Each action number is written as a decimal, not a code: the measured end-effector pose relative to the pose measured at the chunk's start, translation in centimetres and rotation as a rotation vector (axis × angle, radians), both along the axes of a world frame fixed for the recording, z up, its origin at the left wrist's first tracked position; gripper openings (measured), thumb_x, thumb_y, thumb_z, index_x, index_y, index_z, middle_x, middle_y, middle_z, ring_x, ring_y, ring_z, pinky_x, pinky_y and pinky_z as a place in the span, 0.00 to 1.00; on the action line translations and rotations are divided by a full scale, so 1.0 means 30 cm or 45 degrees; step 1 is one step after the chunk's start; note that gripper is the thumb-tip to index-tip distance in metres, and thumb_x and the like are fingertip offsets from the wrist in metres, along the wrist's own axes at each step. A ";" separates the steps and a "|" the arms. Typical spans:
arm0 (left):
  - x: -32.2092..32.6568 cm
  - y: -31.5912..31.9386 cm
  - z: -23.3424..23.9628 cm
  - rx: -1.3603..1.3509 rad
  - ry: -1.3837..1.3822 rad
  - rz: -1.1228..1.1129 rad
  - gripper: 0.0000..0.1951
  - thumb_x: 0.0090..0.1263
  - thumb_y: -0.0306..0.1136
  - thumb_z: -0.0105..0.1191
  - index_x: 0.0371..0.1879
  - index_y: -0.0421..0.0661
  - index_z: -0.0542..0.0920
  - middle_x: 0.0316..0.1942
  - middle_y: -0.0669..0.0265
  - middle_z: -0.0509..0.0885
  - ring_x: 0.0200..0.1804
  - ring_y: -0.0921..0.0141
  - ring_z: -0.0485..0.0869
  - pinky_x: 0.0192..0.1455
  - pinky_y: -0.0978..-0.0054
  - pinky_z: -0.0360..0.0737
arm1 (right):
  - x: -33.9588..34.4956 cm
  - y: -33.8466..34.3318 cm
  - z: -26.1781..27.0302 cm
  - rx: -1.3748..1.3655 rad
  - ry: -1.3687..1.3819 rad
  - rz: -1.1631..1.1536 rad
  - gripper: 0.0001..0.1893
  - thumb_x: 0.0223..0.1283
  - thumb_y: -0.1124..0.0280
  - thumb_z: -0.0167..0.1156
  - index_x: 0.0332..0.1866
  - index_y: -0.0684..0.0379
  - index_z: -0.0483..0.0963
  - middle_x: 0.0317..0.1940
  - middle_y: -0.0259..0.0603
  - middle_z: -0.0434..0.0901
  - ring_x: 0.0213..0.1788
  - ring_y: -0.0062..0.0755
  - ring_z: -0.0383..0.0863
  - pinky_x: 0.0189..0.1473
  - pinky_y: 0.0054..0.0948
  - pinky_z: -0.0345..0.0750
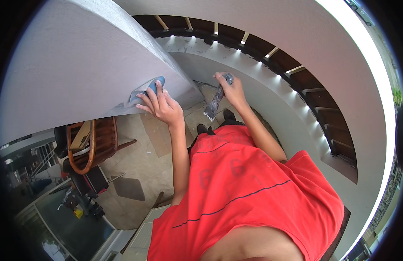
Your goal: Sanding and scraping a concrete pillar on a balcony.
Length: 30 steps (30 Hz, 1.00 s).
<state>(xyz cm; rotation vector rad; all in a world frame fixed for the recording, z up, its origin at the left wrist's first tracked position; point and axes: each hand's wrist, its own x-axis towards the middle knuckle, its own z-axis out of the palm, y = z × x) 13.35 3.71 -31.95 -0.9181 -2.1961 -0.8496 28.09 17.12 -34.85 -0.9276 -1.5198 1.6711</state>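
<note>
My left hand (160,106) presses a bent sheet of blue-grey sandpaper (142,89) against the pale painted wall (84,68), close to the wall's lower edge and its corner. A dark grey smudge (120,108) marks the surface beside the sheet. In my right hand (232,89) is a putty knife (215,102), gripped by its handle; its stained blade points down towards the floor and touches nothing. Both tools are partly covered by my fingers.
A curved parapet (270,88) with slatted openings wraps around my right side. To the left, a wooden chair (93,146) stands on the tiled floor (129,169). Cardboard (155,137) lies near my feet, and a glass panel (71,218) is at lower left.
</note>
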 end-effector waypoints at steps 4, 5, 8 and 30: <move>0.001 -0.011 0.005 -0.015 -0.002 -0.013 0.18 0.63 0.29 0.49 0.52 0.47 0.78 0.57 0.51 0.72 0.68 0.48 0.56 0.68 0.44 0.36 | 0.049 0.064 0.003 0.160 -0.250 -0.463 0.14 0.60 0.64 0.59 0.39 0.66 0.77 0.28 0.37 0.78 0.26 0.20 0.76 0.28 0.19 0.72; -0.002 -0.017 0.005 -0.021 -0.005 -0.007 0.17 0.63 0.29 0.49 0.52 0.47 0.78 0.57 0.51 0.72 0.68 0.48 0.56 0.68 0.44 0.36 | 0.057 0.070 0.013 -0.060 -0.117 -0.551 0.13 0.59 0.65 0.59 0.37 0.68 0.77 0.31 0.40 0.78 0.30 0.24 0.79 0.33 0.21 0.75; 0.008 -0.007 0.015 -0.021 -0.010 -0.008 0.16 0.66 0.30 0.47 0.52 0.46 0.78 0.57 0.49 0.71 0.68 0.47 0.56 0.68 0.44 0.37 | 0.112 0.051 -0.100 -0.419 0.101 -0.354 0.15 0.57 0.70 0.61 0.47 0.68 0.72 0.33 0.39 0.78 0.31 0.26 0.80 0.33 0.21 0.76; 0.062 0.024 0.187 0.396 0.242 0.065 0.20 0.76 0.36 0.32 0.58 0.35 0.66 0.66 0.39 0.52 0.68 0.45 0.53 0.67 0.48 0.54 | -0.021 0.003 0.244 0.048 -0.300 0.702 0.21 0.66 0.59 0.46 0.63 0.47 0.64 0.53 0.50 0.74 0.54 0.45 0.75 0.55 0.32 0.69</move>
